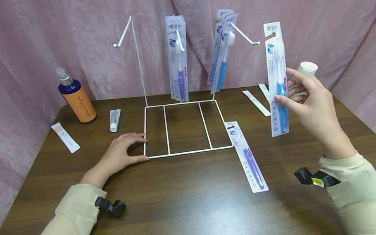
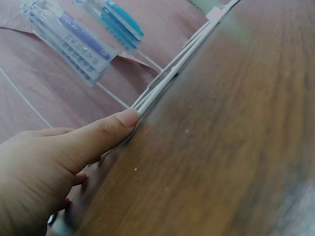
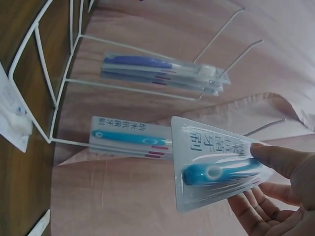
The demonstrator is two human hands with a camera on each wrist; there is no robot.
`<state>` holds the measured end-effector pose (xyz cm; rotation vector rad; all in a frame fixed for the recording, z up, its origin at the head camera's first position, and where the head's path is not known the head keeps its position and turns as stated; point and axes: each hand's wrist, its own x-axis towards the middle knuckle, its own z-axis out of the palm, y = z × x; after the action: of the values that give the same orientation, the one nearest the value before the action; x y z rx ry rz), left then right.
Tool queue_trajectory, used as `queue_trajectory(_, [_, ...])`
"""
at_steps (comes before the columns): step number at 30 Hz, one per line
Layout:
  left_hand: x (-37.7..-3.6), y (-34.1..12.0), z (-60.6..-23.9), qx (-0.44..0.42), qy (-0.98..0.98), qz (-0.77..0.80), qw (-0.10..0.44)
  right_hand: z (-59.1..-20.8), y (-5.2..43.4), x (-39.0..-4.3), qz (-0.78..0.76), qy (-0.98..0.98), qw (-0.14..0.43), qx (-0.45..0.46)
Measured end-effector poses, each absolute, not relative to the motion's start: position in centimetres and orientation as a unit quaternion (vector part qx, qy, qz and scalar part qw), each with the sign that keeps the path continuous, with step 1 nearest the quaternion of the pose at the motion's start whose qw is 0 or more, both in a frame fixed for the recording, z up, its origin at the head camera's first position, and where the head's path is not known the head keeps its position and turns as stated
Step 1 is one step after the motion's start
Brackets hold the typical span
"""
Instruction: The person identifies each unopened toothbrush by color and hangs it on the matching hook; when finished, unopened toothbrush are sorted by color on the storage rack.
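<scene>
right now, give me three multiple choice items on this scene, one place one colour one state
1. Where does the purple toothbrush pack lie?
A. on the table by the rack's front right corner
B. on the left hook
C. beside the pump bottle

2. What colour is the toothbrush in the held pack?
A. purple
B. blue
C. green

3. What is the left hand doing?
A. lifting a tube
B. pressing the pump
C. resting on the table, thumb touching the white wire rack

Answers: 1 A, it lies flat there; 2 B, blue handle shows; 3 C, thumb meets the wire base.
</scene>
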<state>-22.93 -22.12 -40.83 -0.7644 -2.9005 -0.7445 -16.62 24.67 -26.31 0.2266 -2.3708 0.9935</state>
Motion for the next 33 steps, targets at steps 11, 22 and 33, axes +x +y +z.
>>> queue_trajectory(11, [-22.9,-22.1,-40.8,-0.249,-0.939,-0.237,0.021,-26.9,23.5,-16.0,0.407,-0.842,0.335,0.117])
queue_trajectory(22, [-22.8,-22.1,-40.8,-0.248,-0.939,-0.238,0.022,-27.9,22.6,-16.9,0.376,-0.842,0.359,0.145])
queue_trajectory(33, [-22.7,-22.1,-40.8,-0.249,-0.938,-0.237,0.027,-28.7,21.7,-18.1,0.365,-0.847,0.358,0.147])
